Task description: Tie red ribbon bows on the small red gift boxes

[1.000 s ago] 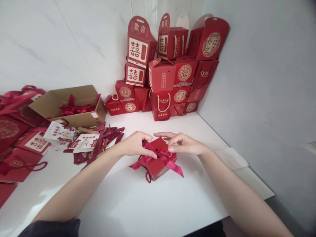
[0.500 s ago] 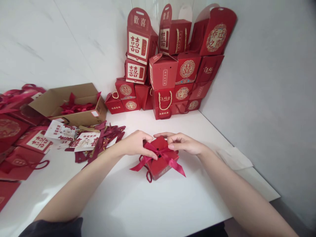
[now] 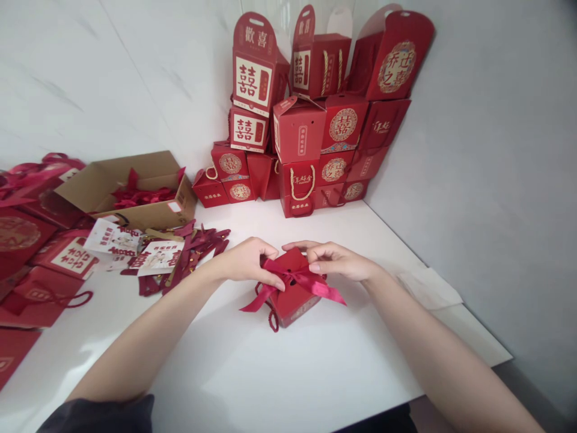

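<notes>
A small red gift box (image 3: pixel 294 300) sits on the white table (image 3: pixel 279 373) in front of me, with a dark red ribbon bow (image 3: pixel 295 280) tied across its top. My left hand (image 3: pixel 247 260) pinches the left loop of the bow with closed fingers. My right hand (image 3: pixel 336 260) pinches the right loop the same way. The ribbon's two tails hang out to the left and right of the box, and a red cord handle dangles at its front.
A stack of red gift boxes (image 3: pixel 315 114) fills the far corner against the walls. A brown cardboard box (image 3: pixel 130 189) holding red ribbons stands at the left, with loose ribbons and printed cards (image 3: pixel 157 257) beside it. Flat red bags (image 3: pixel 40 264) lie at the far left.
Both hands have stayed on the bow and pulled its loops slightly apart. The right ribbon tail has swung outward and up. The view has tilted down a little.
</notes>
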